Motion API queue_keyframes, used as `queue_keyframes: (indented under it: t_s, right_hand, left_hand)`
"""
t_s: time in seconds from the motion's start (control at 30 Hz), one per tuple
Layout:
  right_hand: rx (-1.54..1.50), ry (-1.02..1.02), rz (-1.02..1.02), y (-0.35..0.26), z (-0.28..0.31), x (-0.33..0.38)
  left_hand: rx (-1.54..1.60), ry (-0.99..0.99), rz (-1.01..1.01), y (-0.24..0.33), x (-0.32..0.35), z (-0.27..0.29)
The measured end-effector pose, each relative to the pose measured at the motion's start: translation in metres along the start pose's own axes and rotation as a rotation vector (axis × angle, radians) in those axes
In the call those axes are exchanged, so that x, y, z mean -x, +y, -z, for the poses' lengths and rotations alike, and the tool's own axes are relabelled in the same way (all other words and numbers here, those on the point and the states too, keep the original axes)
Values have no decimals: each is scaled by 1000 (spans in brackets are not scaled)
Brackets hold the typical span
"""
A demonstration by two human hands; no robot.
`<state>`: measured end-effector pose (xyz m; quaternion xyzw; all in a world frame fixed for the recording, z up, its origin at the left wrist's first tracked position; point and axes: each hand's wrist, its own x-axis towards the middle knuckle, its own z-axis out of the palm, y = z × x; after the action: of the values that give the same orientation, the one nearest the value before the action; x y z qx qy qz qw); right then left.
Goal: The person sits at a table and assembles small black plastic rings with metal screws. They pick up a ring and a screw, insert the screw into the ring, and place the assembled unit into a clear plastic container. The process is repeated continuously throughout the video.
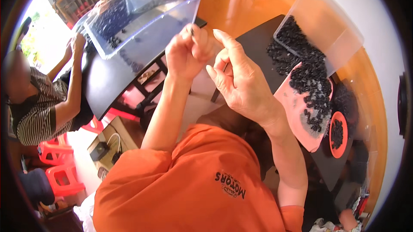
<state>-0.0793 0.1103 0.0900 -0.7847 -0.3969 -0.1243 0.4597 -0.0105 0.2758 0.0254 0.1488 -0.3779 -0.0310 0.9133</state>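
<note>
My left hand (186,57) is raised in front of my chest, its fingers closed in a pinch. A small dark piece (192,32) shows at its fingertips, too small to name. Close to its right is my right hand (243,81), with the index finger stretched toward the left hand and the thumb held apart. Its other fingers are partly curled, and a thin dark line between them may be shadow. To the right, a heap of small black pieces (307,72) spills from a tipped clear plastic bin (340,29) onto a pink cloth or sheet (290,90).
An orange oval dish (344,148) of black pieces sits on the dark right-hand table (258,38). At left, a person in a striped shirt (36,122) works at another dark table (101,83), beside a large clear bin (148,27) with black pieces. Red stools (64,180) stand below.
</note>
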Motion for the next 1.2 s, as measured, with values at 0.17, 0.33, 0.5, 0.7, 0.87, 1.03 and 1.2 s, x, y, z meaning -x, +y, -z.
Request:
queue_keyframes:
  t_s: [0.17,0.33,0.5,0.7,0.87,1.03,1.2]
  right_hand:
    - [209,28,341,-1,11,0]
    - [-6,192,68,-5,16,-1]
    - [-233,243,-160,27,33,19]
    - [262,70,-498,103,138,48]
    - [515,-258,-621,133,174,43]
    - [634,-255,-539,162,140,17]
    - [771,-114,-550,195,118,5]
  left_hand:
    - [-21,84,83,-20,-7,-4]
    - [-123,284,92,-28,-3,-11]
    - [-630,448,298,-48,-1,-10]
    - [-570,512,494,-92,18,-15]
    - [-574,460,588,-124,29,-15]
    - [-506,463,670,-135,30,-26]
    - [-475,380,688,-142,27,-31]
